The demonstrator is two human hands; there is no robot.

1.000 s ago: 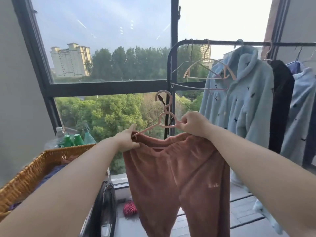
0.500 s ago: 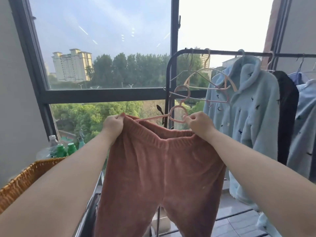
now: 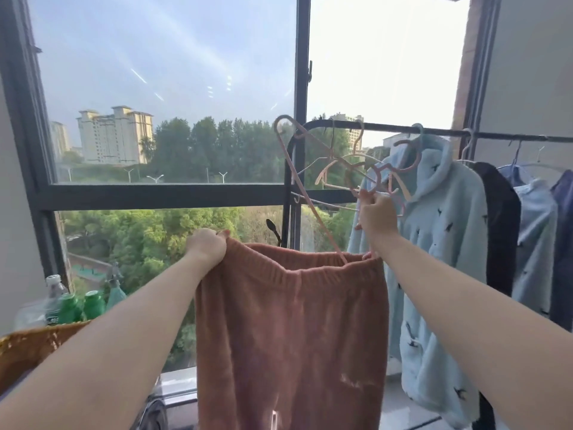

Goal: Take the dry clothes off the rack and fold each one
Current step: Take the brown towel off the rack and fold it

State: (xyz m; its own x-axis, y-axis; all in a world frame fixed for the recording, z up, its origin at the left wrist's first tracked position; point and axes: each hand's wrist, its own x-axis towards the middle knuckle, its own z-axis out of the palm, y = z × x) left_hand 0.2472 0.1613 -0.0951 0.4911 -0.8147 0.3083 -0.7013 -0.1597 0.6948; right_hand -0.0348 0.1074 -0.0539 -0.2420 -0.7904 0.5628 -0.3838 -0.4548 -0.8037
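Note:
Rust-brown fleece trousers [image 3: 291, 330] hang in front of me by their waistband. My left hand [image 3: 206, 248] grips the waistband's left corner. My right hand [image 3: 376, 212] is raised above the right corner and holds a pink hanger [image 3: 310, 193], which stands tilted with one end still inside the waistband. The black clothes rack [image 3: 387, 130] runs behind, carrying empty pink hangers and, further right, a light blue fleece jacket [image 3: 440, 243], a black garment [image 3: 499, 225] and blue shirts [image 3: 536, 231].
A wicker basket [image 3: 28, 346] sits at the lower left, with green bottles [image 3: 80, 305] behind it by the window. A dark appliance top [image 3: 173, 395] lies below the trousers. The large window frame [image 3: 300, 88] stands right behind the rack.
My right hand rose and moved right with the pink hanger, tilting it up out of the waistband. My left hand kept its grip on the trousers' left corner, and the view tipped upward.

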